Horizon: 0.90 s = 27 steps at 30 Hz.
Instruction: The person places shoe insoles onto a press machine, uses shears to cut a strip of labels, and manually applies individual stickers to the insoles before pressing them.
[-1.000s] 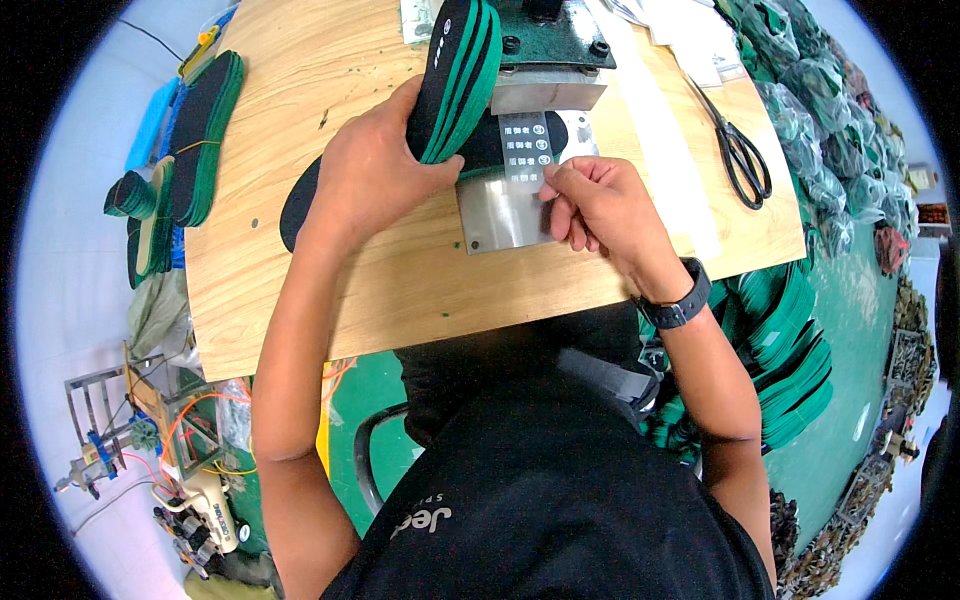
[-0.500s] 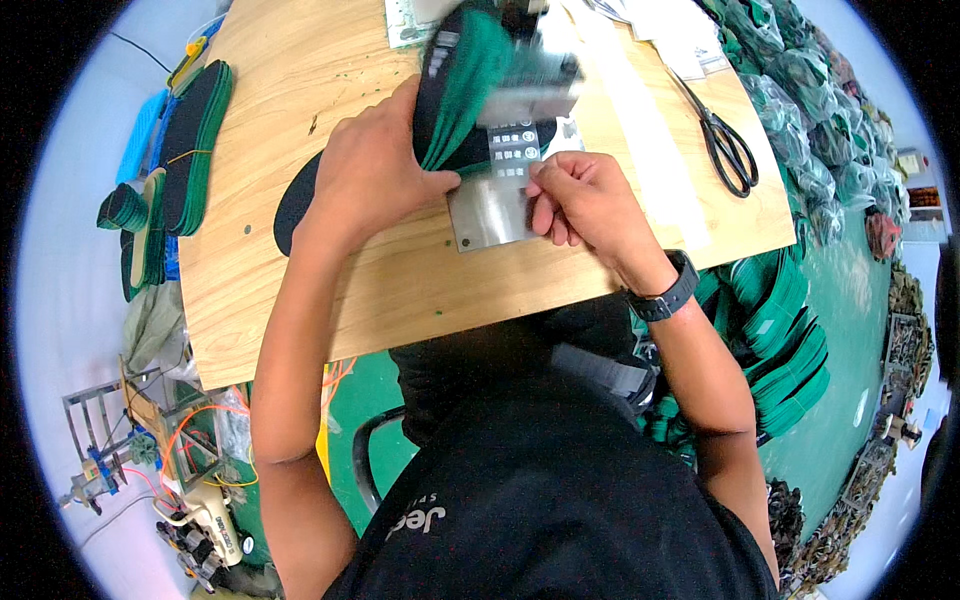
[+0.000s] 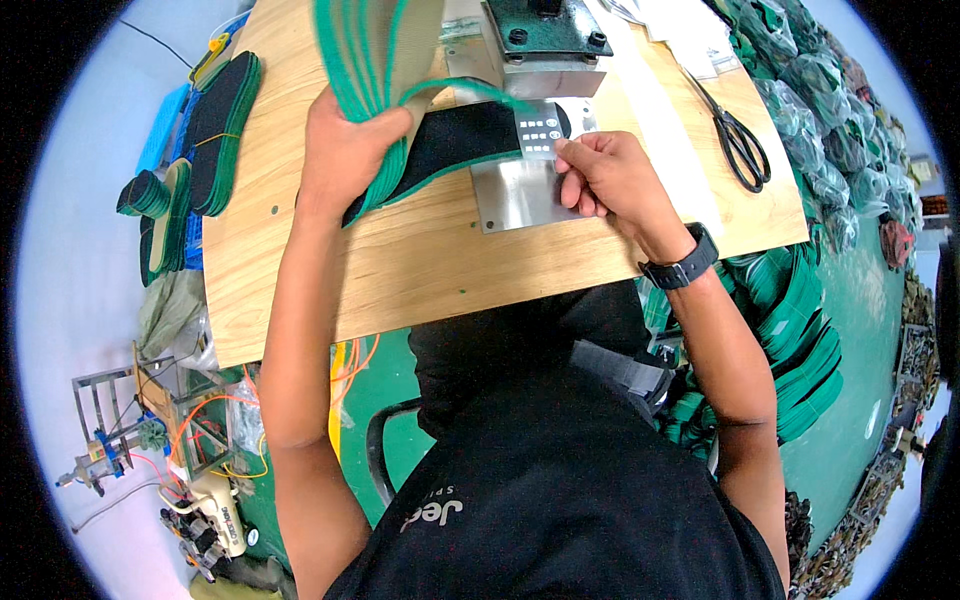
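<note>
gripping with the left hand (image 3: pixel 345 150), i have a fanned stack of green-edged insoles (image 3: pixel 375 50) clamped between thumb and fingers, lifted above the wooden table (image 3: pixel 420 270) and blurred toward the top rim of the view. right hand (image 3: pixel 610 180) pinches a small silver label (image 3: pixel 538 128) between thumb and fingertips; the label carries rows of dark marks, too small to tell more.

one black insole (image 3: pixel 460 145) lies flat below the stack, running from under the left hand across to the metal plate (image 3: pixel 520 195). its right end sits on the plate, under the label, just in front of the press head (image 3: pixel 545 35). the label touches or hovers just over that end; i cannot tell which.

edges: the plate lies well in from the table's near edge, with bare wood between. scissors (image 3: pixel 738 140) rest to the right, well apart from the right hand. more insole stacks (image 3: pixel 215 130) sit at the table's far left edge, well apart from the left hand. green piles (image 3: pixel 800 340) crowd the floor on the right, beside the wrist with a dark watch (image 3: pixel 682 265).
</note>
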Each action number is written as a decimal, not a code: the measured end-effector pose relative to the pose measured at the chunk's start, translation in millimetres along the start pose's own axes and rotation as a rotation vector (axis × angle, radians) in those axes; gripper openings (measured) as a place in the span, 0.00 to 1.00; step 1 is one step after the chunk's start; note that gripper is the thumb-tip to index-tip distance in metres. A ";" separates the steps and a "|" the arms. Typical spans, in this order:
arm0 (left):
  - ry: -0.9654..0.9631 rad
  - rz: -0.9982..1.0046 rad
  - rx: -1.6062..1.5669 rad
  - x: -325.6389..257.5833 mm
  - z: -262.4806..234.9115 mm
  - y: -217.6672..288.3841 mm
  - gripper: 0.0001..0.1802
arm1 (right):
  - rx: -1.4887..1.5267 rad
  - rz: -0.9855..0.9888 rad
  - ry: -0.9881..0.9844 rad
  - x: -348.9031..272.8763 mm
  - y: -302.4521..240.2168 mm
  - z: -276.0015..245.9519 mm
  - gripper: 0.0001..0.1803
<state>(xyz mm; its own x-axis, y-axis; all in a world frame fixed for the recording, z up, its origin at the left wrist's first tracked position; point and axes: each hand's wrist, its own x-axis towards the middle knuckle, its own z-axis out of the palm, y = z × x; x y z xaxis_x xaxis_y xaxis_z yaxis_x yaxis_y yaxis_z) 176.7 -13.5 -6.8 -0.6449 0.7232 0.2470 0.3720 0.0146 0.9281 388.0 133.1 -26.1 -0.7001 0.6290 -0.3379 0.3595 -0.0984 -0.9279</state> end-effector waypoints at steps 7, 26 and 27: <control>-0.012 0.038 -0.034 -0.5 -0.6 1.0 0.12 | -0.030 0.005 0.007 0.0 -3.1 0.3 0.14; -0.141 0.126 0.466 -4.0 23.6 3.2 0.35 | -0.015 0.048 -0.006 7.7 1.5 -2.2 0.16; -0.174 0.140 0.553 -3.3 26.2 3.8 0.38 | -0.001 0.040 -0.011 7.8 2.6 -2.5 0.16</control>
<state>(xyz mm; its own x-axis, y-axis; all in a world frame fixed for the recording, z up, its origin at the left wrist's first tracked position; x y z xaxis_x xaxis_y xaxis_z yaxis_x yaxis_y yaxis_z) 197.7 2.3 -11.4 -0.4632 0.8462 0.2635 0.7679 0.2348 0.5959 385.0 139.6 -30.8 -0.6919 0.6159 -0.3767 0.3881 -0.1227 -0.9134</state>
